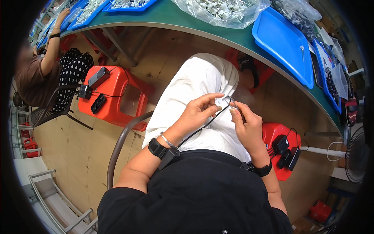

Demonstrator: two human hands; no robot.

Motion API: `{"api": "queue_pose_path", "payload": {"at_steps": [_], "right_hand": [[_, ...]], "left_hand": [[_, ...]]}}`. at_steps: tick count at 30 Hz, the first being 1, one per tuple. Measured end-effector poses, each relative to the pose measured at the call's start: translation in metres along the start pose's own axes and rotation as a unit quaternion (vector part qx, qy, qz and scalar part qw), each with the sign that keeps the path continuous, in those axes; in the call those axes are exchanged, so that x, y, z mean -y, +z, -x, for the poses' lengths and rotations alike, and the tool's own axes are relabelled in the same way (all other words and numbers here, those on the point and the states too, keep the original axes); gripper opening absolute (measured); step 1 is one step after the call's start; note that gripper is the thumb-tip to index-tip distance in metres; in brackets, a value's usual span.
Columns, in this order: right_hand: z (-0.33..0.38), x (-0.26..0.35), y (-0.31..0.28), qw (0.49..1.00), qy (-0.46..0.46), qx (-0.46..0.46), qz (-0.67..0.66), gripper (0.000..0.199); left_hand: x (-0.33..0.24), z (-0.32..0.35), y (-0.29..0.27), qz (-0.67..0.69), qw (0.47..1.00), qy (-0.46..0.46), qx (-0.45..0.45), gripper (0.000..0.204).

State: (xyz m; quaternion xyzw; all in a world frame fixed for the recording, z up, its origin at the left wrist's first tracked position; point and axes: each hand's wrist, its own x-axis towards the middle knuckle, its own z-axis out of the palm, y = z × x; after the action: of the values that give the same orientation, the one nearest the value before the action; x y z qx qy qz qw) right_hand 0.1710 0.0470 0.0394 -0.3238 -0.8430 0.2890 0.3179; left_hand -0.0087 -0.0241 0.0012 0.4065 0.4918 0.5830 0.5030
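Observation:
Above my lap, over the white trousers (187,89), my two hands meet. My left hand (196,113) is closed, pinching a small white plastic-looking part (222,102) between thumb and fingertips. From the right, my right hand (248,124) is also closed, its thumb and fingers around a thin grey metal piece (230,100) that touches or nearly touches the white part. Its exact kind is too small to make out. A black cable (206,124) runs from near my left wrist up toward the fingers. Both wrists carry black straps with small devices.
A green table (156,17) curves across the far side, bearing a bag of small white parts (222,11) and an unfilled-looking blue tray (282,45). Red stools (113,109) with black devices stand at both sides. A co-worker (43,78) sits far left; a fan (356,154) stands right.

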Motion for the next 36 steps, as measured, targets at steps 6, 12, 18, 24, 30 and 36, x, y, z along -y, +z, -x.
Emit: {"api": "queue_pose_path", "payload": {"at_steps": [6,12,18,24,30,36], "right_hand": [[0.000,-0.001,0.002,0.997,0.039,-0.005,-0.073,0.020],[0.000,-0.003,0.003,0.992,0.070,0.005,-0.108,0.022],[-0.001,-0.003,0.003,0.984,0.106,0.025,-0.144,0.024],[0.000,-0.012,0.010,0.949,0.158,0.036,-0.270,0.026],[0.000,-0.011,0.009,0.901,0.189,0.134,-0.367,0.027],[0.001,-0.022,0.011,0.896,0.184,0.140,-0.380,0.026]], "left_hand": [[-0.002,0.000,-0.001,0.004,1.000,-0.011,0.017,0.034],[-0.003,0.000,-0.001,0.014,0.999,-0.014,0.025,0.032],[-0.004,-0.001,-0.001,0.035,0.999,-0.020,0.028,0.030],[-0.005,-0.002,-0.001,0.109,0.993,-0.038,0.010,0.027],[-0.003,0.000,0.000,0.079,0.996,-0.013,0.042,0.026],[-0.002,0.002,-0.002,0.080,0.994,0.011,0.079,0.029]]}}
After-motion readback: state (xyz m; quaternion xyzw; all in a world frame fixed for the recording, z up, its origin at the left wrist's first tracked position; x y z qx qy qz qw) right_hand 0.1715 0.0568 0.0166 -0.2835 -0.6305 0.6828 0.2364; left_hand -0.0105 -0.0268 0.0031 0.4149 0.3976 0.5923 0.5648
